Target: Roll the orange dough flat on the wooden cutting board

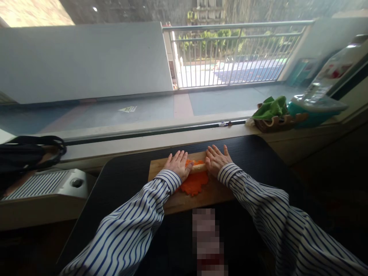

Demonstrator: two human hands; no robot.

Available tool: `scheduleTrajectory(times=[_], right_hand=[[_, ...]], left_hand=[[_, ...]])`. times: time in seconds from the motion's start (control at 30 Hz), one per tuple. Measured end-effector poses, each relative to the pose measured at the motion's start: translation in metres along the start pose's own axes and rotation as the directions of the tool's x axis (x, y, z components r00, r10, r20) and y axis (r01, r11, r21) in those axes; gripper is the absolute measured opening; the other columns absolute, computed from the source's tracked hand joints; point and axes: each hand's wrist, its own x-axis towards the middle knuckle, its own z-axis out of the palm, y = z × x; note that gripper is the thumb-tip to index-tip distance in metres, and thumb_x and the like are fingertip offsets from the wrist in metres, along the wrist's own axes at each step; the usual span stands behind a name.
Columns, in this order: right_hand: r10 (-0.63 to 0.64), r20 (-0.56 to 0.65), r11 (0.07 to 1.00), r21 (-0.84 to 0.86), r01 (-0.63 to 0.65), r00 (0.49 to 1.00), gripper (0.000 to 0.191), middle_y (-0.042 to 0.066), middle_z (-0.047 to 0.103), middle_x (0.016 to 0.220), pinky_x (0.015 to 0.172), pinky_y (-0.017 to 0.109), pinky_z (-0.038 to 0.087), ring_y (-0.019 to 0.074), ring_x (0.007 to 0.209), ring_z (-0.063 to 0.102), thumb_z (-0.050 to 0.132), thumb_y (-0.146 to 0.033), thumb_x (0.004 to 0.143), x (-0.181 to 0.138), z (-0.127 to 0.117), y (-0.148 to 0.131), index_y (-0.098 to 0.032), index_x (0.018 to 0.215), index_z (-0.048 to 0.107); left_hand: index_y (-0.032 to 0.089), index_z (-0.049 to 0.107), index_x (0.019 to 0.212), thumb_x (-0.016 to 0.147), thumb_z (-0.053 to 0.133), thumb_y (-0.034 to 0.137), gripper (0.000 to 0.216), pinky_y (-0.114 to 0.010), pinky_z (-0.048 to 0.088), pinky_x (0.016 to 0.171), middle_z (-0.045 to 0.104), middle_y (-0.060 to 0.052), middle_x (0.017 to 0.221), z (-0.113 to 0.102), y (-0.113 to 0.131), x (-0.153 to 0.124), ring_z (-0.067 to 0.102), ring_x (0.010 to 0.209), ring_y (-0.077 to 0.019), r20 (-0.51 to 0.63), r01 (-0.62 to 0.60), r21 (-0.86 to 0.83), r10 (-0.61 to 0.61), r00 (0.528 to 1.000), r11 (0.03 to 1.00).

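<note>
Left hand (178, 164) and right hand (216, 160) lie flat, palms down, side by side.

Pale rolling pin (198, 167) lies crosswise toward far edge of wooden board (157, 168). Only its short middle stretch shows between left hand (178, 164) and right hand (216, 160), both pressed flat on its ends, fingers stretched. Orange dough (194, 184), flattened to ragged-edged sheet, lies at board's centre, far part under pin, rest spreading toward board's near edge.
</note>
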Motion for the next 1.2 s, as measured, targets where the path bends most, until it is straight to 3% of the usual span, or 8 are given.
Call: scheduleTrajectory(times=[0.2, 0.47, 0.6, 0.9, 1.2], right_hand=[[-0.058, -0.125, 0.998, -0.022, 0.055, 0.99, 0.054, 0.01, 0.026, 0.143, 0.107, 0.05, 0.005, 0.0232, 0.133, 0.017, 0.019, -0.032, 0.089, -0.034, 0.004, -0.003, -0.006, 0.135, 0.032], [-0.145, -0.178, 0.989, -0.054, 0.137, 0.973, 0.051, 0.01, 0.033, 0.14, 0.108, 0.043, 0.014, 0.0219, 0.131, 0.023, 0.022, -0.034, 0.091, -0.074, 0.011, -0.002, -0.009, 0.132, 0.039], [-0.137, -0.175, 0.99, -0.041, 0.132, 0.975, 0.051, 0.01, 0.034, 0.139, 0.108, 0.043, 0.013, 0.0219, 0.131, 0.023, 0.02, -0.035, 0.091, -0.071, 0.012, -0.001, -0.009, 0.131, 0.04], [-0.116, -0.092, 0.993, -0.017, 0.115, 0.989, 0.051, 0.008, 0.036, 0.139, 0.107, 0.05, 0.01, 0.0234, 0.131, 0.023, 0.018, -0.036, 0.091, -0.022, 0.006, 0.003, -0.013, 0.13, 0.041], [-0.144, -0.128, 0.99, -0.015, 0.144, 0.981, 0.05, 0.009, 0.038, 0.138, 0.107, 0.044, 0.016, 0.0223, 0.129, 0.027, 0.021, -0.035, 0.091, -0.053, 0.008, 0.002, -0.011, 0.13, 0.042]], left_hand=[[0.007, 0.023, 0.138, 0.088, 0.013, 0.051, 0.067, -0.045, 0.017, 0.108, 0.028, -0.012, 0.143, 0.0, 0.012, -0.028, 0.02, 0.132, -0.0241, -0.029, -0.081, 0.045, 0.083, 0.996, 0.996], [0.0, 0.031, 0.133, 0.087, 0.027, 0.05, 0.069, -0.041, 0.021, 0.107, 0.03, -0.019, 0.14, 0.006, 0.023, -0.065, 0.024, 0.131, -0.0266, -0.104, -0.171, 0.092, 0.181, 0.978, 0.981], [0.0, 0.03, 0.133, 0.087, 0.028, 0.05, 0.069, -0.042, 0.022, 0.107, 0.027, -0.019, 0.141, 0.007, 0.022, -0.062, 0.021, 0.131, -0.0271, -0.12, -0.178, 0.098, 0.189, 0.975, 0.979], [0.0, 0.031, 0.133, 0.089, 0.017, 0.048, 0.066, -0.04, 0.021, 0.108, 0.03, -0.017, 0.14, 0.0, 0.011, -0.024, 0.023, 0.131, -0.0249, -0.033, -0.124, 0.069, 0.127, 0.991, 0.99], [0.004, 0.035, 0.132, 0.089, 0.024, 0.045, 0.06, -0.041, 0.025, 0.106, 0.036, -0.016, 0.138, 0.005, 0.021, -0.052, 0.028, 0.129, -0.0244, -0.128, -0.161, 0.069, 0.168, 0.977, 0.985]])
